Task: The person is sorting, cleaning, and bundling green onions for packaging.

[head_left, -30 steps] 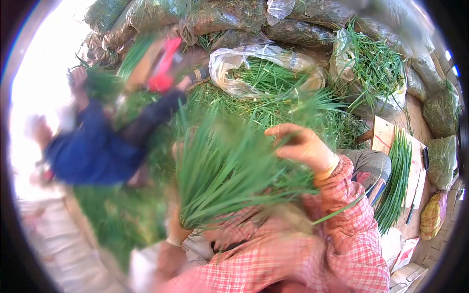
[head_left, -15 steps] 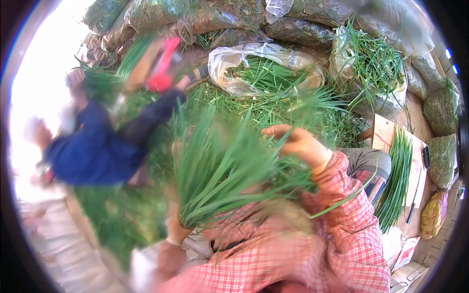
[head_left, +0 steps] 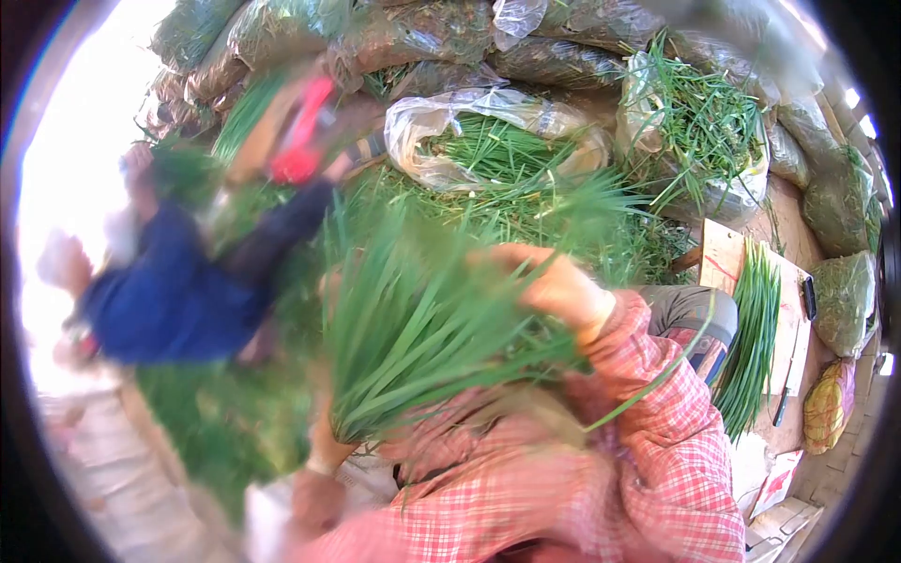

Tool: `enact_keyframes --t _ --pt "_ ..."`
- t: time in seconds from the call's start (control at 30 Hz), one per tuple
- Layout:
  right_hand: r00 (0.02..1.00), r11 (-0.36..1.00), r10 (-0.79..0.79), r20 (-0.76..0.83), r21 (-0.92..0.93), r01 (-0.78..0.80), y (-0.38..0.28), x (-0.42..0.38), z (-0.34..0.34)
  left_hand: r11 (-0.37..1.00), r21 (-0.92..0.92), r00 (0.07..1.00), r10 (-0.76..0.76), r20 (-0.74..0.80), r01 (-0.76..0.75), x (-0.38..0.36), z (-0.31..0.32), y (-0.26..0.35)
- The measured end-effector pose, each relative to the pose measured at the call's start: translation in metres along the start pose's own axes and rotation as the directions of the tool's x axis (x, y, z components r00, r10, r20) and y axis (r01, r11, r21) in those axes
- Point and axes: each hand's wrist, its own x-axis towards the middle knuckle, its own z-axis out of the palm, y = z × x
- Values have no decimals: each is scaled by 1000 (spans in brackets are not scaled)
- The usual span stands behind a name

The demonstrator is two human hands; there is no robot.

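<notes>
At centre, green leaves [head_left: 413,328] pointing far and right, your left hand [head_left: 324,433] clamped round their base, your right hand [head_left: 556,289] apart, grip unclear, red print [head_left: 777,480] illegible.

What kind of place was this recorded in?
Probably a sorting or packing area for long green leaves, though indoors or under a shelter I can't say. Filled bags are stacked at the back, loose greens lie heaped before them, and the left hand grips a bunch.
</notes>
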Motion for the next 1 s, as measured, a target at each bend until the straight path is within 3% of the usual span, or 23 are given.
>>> enact_keyframes --t 0.03,0.07,0.1,0.13,0.17,0.2,0.23,0.3,0.37,0.4,0.53,0.6,0.67,0.77,0.83,0.87,0.9,0.93,1.0 --pt "992 991 13 124 -136 4 8 2 -11 1000 25 1000 3 -11 -3 -1 -1 3" --pt "991 979 39 127 -205 -12 12 0 -16 999 41 1000 15 -18 -14 2 2 10" --pt "998 915 -11 66 -401 37 15 0 -14 996 91 1000 -24 16 23 6 -4 36" --pt "998 807 -67 11 -588 61 16 -1 -12 999 11 999 53 9 -53 9 2 30" --pt "999 815 -26 -46 -579 -5 17 -5 -14 989 -68 992 130 2 -129 12 8 24" --pt "995 827 15 -102 -558 -69 18 -8 -16 928 -371 997 -1 75 28 15 16 26" --pt "993 824 38 -113 -558 -95 16 -12 -19 758 -623 981 -131 145 193 18 24 28" --pt "973 796 -73 -219 -601 -75 23 -13 -30 976 -181 988 135 80 -118 13 17 2" --pt "912 784 -107 -395 -598 -167 0 -14 -49 983 21 981 178 70 -180 12 21 -13" --pt "859 706 -281 -428 -699 -118 -4 -13 -70 971 122 978 200 64 -207 10 23 -24" --pt "590 698 -516 -621 -704 -130 -96 -23 -190 959 192 974 221 -55 -207 5 25 -24" --pt "441 733 -579 -685 -675 -86 -158 -46 -258 978 142 982 165 -92 -151 1 23 -9" --pt "302 757 -609 -733 -651 -53 -216 -76 -321 996 -86 994 17 -105 -26 -2 26 9" --pt "142 755 -608 -781 -624 -202 -257 -113 -405 987 45 984 -158 86 154 1 19 22" --pt "273 251 -773 -573 -671 -697 -221 -117 -408 996 -40 996 -76 56 78 3 21 26" --pt "385 -66 -792 -473 -561 -825 -197 -120 -405 996 -82 999 -34 37 37 5 22 29" --pt "519 -92 -763 -384 -731 -676 -173 -108 -374 999 -45 1000 0 26 1 8 22 37" --pt "613 2 -706 -355 -867 -499 -150 -89 -331 1000 -6 999 30 13 -30 9 19 49" --pt "803 329 -453 -387 -910 -253 -97 -52 -223 996 -75 999 41 33 -38 6 15 49"
